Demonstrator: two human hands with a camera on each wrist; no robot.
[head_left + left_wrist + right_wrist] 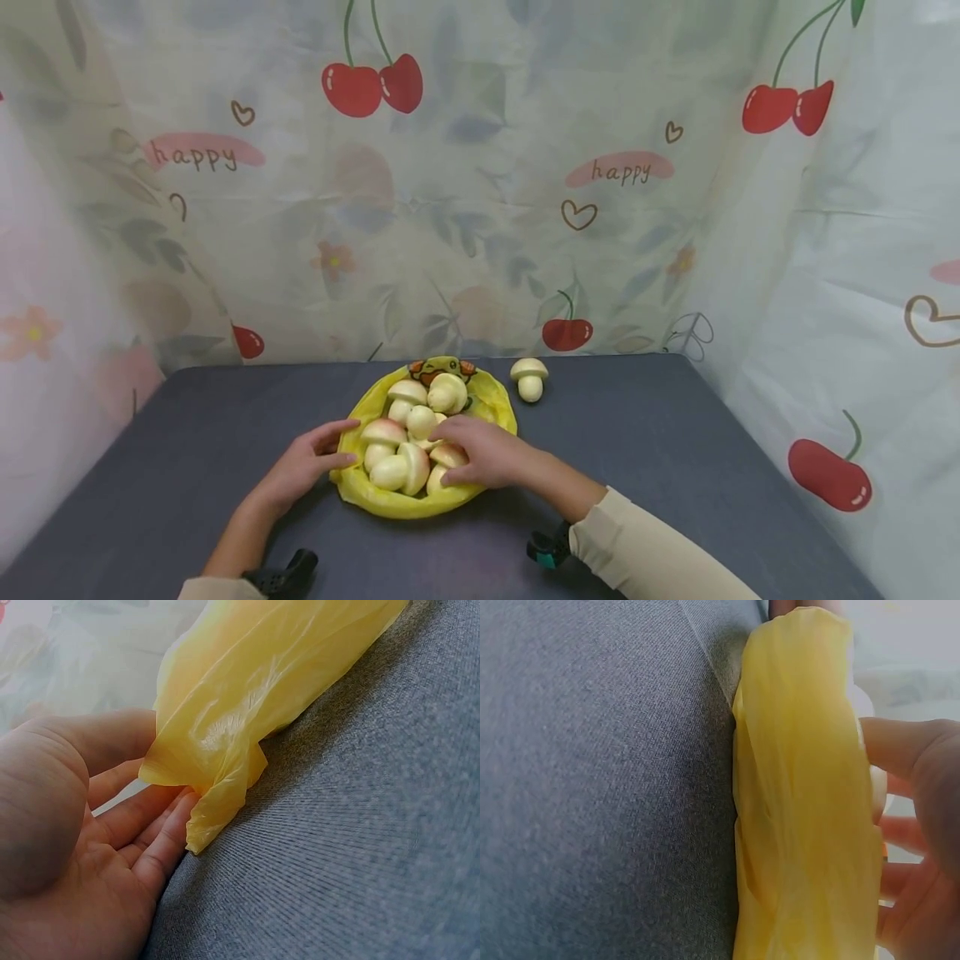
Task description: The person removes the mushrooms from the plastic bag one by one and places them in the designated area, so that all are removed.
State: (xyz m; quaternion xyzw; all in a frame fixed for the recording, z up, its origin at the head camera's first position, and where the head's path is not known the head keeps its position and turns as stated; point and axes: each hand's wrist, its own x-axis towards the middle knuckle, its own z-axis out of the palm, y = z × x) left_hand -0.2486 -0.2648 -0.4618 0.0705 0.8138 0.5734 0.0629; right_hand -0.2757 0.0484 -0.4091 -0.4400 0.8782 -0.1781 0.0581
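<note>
I have my left grip (306,465) at the near-left rim of the yellow bag (405,507), thumb and fingers apart, touching the plastic rather than clamped on it. My right grip (486,452) reaches in over the right side, thumb and fingers spread about the brown-capped mushroom (443,456) at the front; my fingertips are partly hidden, so I cannot tell whether they are closed on it. The other mushrooms (403,468) lie heaped in the bag, some on their sides, and the bag sits wide-mouthed on the dark surface (645,475). One lone mushroom (530,381) stands outside, just beyond the bag's far right edge. I judge the step in hand to be settling or sorting mushrooms inside the bag. From here, I think, the next move calls for a light right grip clear of the neighbouring caps, while the left steadies the soft rim.
</note>
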